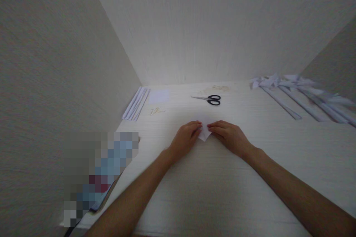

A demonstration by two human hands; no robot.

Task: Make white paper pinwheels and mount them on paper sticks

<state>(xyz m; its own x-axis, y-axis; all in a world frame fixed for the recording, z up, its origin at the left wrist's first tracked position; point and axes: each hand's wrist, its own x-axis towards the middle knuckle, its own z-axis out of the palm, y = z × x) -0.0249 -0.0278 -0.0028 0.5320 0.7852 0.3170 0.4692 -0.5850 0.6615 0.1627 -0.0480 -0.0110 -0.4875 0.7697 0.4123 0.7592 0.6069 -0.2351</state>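
A small folded piece of white paper (205,133) lies in the middle of the table between my two hands, one corner pointing toward me. My left hand (187,136) grips its left edge with curled fingers. From the other side, my right hand (229,135) pinches the right edge between thumb and fingers. Both hands hide part of the paper. Beyond them rests a pair of scissors (213,100) with black handles, its blades pointing left.
Several rolled white paper sticks (136,104) lie at the back left, beside a flat paper sheet (159,96) and small thin pins or sticks (156,110). Paper pinwheels on sticks (289,96) line the back right. A pixelated object (114,166) stands along the left edge. Walls enclose the table.
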